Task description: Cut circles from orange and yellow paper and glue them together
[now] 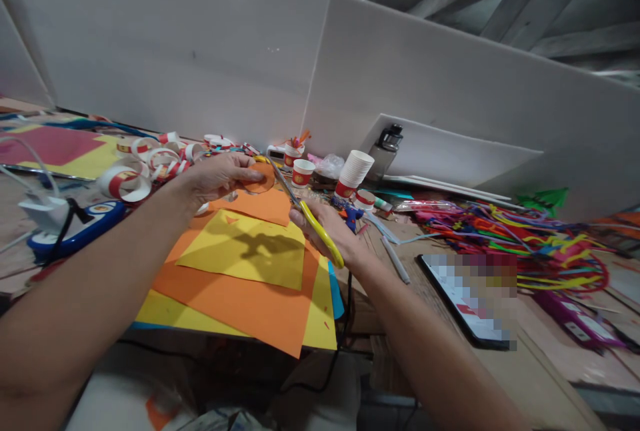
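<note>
Right-hand grip first: the right hand [327, 231] is closed around the yellow handles of the scissors [306, 212], fingers through the loops. The blades angle up and away toward the left hand [217, 174]. That hand's grip pinches a small rounded orange paper piece [260, 183], thumb on top and fingers beneath, lifted just clear of the sheets below. Holding it in the air rather than flat likely leaves the blades room above and below the edge and lets the piece be turned freely. The blade tips meet the near edge of the piece; whether they are parted or closed is too small to tell.

Directly under both hands lies a fanned stack of coloured paper, with a yellow sheet [245, 251] on top of a larger orange sheet [240, 304]. The stack overhangs the near edge of the table [530, 371], within easy reach as stock.

Behind the hands stand a single paper cup [302, 173] and a stack of paper cups [356, 170]. Rings cut from cups [134, 181] are heaped to the left, pushed back out of the working space. A phone [467, 298] lies flat to the right, and beyond it a tangle of coloured strips [530, 238] is spread along the white wall panel [450, 84].
</note>
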